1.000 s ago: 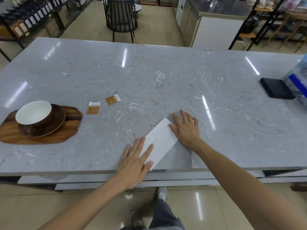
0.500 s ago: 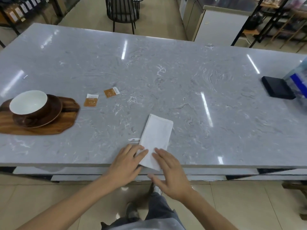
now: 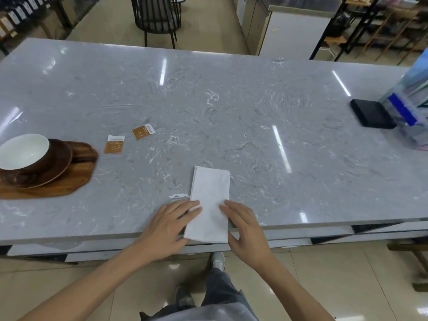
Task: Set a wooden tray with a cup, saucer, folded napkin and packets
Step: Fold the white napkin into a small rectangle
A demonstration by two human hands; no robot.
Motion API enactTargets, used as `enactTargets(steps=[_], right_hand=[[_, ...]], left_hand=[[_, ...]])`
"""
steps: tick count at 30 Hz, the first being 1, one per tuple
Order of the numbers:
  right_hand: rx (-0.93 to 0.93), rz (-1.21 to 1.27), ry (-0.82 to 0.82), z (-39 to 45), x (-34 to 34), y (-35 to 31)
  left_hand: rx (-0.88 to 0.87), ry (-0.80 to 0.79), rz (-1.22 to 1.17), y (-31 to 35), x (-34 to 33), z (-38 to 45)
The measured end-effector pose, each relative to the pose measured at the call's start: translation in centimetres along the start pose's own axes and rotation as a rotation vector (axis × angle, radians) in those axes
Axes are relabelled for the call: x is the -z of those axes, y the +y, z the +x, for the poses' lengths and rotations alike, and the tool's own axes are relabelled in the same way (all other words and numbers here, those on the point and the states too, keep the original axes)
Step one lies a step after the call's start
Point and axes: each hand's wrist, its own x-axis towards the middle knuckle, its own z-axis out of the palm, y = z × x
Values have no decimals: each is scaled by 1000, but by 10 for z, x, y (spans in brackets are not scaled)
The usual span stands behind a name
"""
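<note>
My left hand [image 3: 168, 225] and right hand [image 3: 245, 230] press flat, fingers straight, on the white folded cloth napkin [image 3: 209, 205]; I should crease evenly, keeping it on the grey marble bench [image 3: 231, 117].

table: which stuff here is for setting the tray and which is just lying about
For the job:
tray
cup
saucer
napkin
two packets

Lying about:
black box
clear container
paper scrap
chair
</note>
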Motion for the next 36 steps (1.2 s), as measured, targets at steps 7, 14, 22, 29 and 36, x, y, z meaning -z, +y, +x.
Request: enactTargets(steps=[7, 14, 22, 29, 36], right_hand=[[-58, 105, -47, 14, 11, 8], [-124, 226, 24, 27, 16, 13], [-288, 403, 71, 32, 13, 11], [-548, 448, 162, 58, 11, 8], [-730, 336, 175, 76, 4, 9]], left_hand=[[-41, 61, -216, -13, 6, 15], [-74, 135, -340, -23, 20, 28], [95, 153, -476, -23, 22, 42], [450, 252, -669, -19, 21, 72], [621, 203, -559, -20, 20, 90]])
